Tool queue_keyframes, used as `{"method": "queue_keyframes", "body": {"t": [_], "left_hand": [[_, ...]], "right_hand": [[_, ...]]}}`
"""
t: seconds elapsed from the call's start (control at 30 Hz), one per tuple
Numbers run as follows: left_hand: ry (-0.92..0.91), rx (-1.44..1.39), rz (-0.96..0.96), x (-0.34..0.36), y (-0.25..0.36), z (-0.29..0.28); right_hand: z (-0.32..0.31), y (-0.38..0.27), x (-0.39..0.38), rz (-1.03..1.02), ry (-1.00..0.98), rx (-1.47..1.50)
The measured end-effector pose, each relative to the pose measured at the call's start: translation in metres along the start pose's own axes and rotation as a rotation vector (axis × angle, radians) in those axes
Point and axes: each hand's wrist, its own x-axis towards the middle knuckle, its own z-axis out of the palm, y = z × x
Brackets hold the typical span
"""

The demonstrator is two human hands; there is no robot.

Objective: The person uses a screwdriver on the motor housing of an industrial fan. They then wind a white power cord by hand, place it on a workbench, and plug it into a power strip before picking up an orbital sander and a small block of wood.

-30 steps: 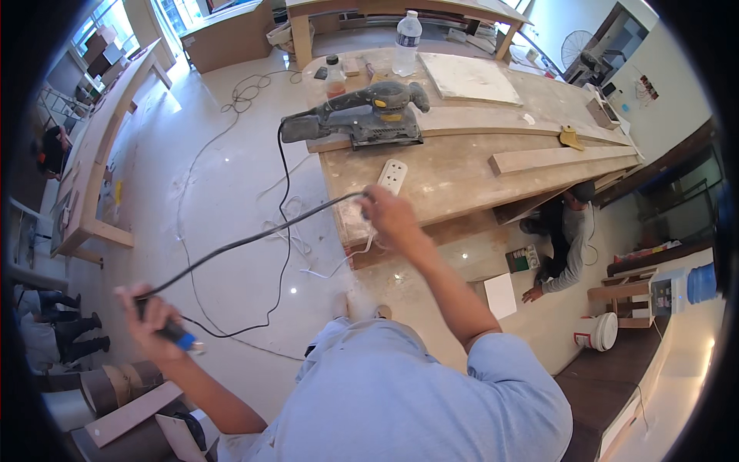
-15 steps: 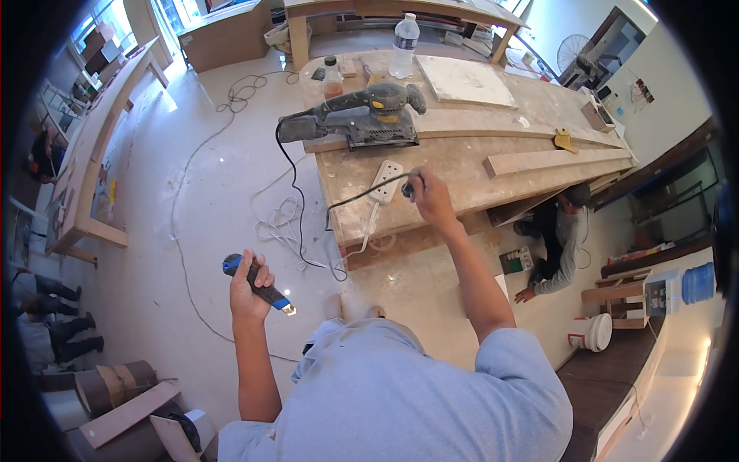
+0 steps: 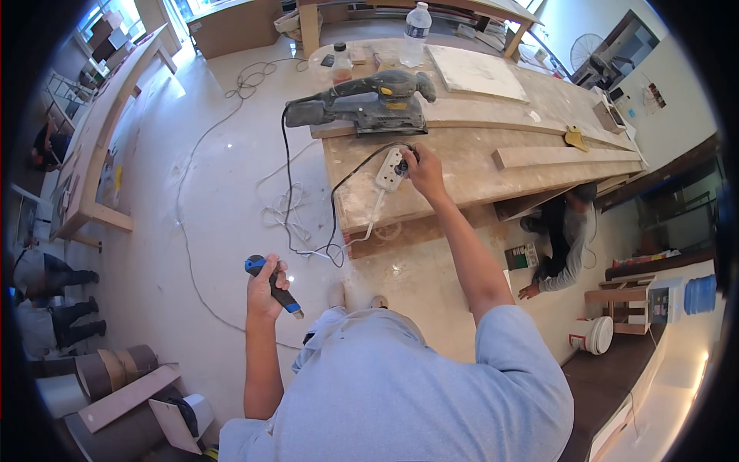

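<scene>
My left hand (image 3: 267,289) is closed around a black-and-blue hand tool (image 3: 285,299) with a short metal tip, held over the floor. My right hand (image 3: 426,173) grips a black power plug (image 3: 403,163) against the white power strip (image 3: 390,175) near the workbench's left end. Whether its prongs are in a socket I cannot tell. From the plug a black cord (image 3: 336,202) loops down off the bench edge and back up to a dusty grey-and-black sander (image 3: 369,104). The sander rests on the bench just beyond the strip.
The workbench (image 3: 454,181) also carries a water bottle (image 3: 416,35), a pale board (image 3: 477,73) and a long wood strip (image 3: 562,158). White cable (image 3: 285,215) lies tangled on the floor. At the right, another person (image 3: 566,239) crouches beside the bench. A white bucket (image 3: 591,336) stands nearby.
My right hand has brought the plug down onto the power strip; before, it held it just right of the strip. My left hand with the tool has shifted slightly right and nearer.
</scene>
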Motion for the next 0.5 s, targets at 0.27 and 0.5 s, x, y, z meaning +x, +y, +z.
{"method": "queue_keyframes", "body": {"t": [0.27,0.5], "left_hand": [[0.051,0.042,0.009,0.000,-0.018,-0.013],[0.222,0.172,-0.025,0.002,-0.032,-0.035]], "right_hand": [[0.014,0.027,0.027,0.061,-0.001,-0.031],[0.022,0.075,0.049,0.125,-0.173,0.045]]}}
